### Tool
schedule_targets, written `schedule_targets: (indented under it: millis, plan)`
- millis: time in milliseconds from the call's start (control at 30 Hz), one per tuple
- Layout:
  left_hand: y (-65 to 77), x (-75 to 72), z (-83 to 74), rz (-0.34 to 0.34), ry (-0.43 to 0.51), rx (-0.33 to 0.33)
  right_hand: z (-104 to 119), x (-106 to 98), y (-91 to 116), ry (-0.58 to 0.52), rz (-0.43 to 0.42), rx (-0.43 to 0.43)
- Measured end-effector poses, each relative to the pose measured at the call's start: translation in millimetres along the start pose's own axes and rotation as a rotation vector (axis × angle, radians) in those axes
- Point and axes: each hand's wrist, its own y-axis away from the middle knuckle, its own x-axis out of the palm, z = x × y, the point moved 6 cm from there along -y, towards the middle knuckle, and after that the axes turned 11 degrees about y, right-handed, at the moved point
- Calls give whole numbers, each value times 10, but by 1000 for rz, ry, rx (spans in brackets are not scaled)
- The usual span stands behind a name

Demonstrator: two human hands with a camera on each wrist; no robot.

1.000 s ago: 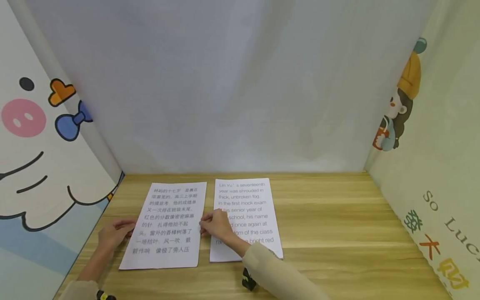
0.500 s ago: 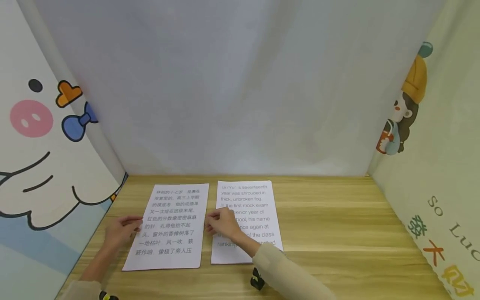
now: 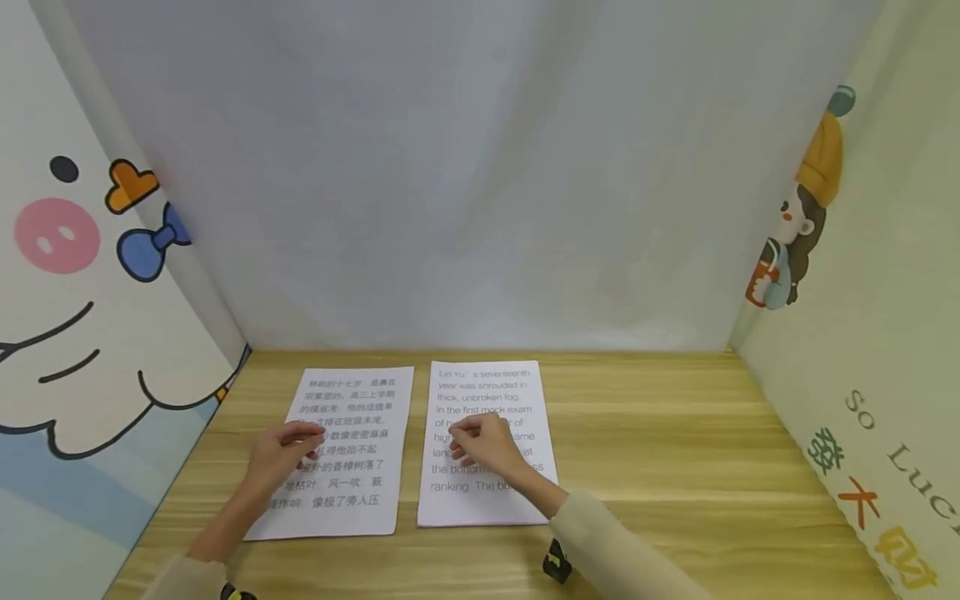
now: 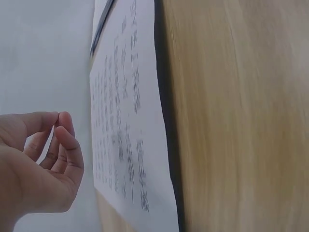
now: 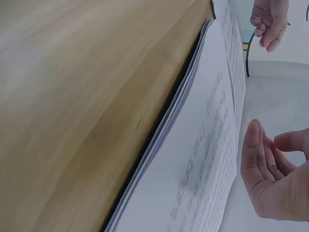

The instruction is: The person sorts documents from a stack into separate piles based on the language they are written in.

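Note:
Two sheets of printed paper lie side by side on the wooden table. The left paper (image 3: 352,487) carries Chinese text, and the right paper (image 3: 487,387) carries English text. Over the left paper's left half hovers my left hand (image 3: 281,458), its thumb tip meeting a fingertip in the left wrist view and nothing between them. My right hand (image 3: 491,446) is above the middle of the right paper, fingers loosely bent and apart from the thumb, holding nothing. In the right wrist view, the near paper (image 5: 193,145) shows several layered edges, like a stack.
The wooden table (image 3: 660,467) extends to the right of the papers. A pale backdrop (image 3: 480,183) closes the far side, with printed cloth panels on the left (image 3: 67,333) and right (image 3: 847,350). A black wrist device (image 3: 557,562) sits at the right sleeve.
My left hand has moved right, from the left paper's outer edge to above it. My right hand has left the gap between the papers and moved right over the English one.

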Motion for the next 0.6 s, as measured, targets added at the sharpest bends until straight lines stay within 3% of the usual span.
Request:
schedule_targets:
  millis: [400, 600]
  plan:
    - [19, 669, -127, 139, 101, 9, -313, -727, 367, 14, -76, 101]
    - [64, 943, -126, 182, 144, -2, -594, -1114, 555, 39, -104, 148]
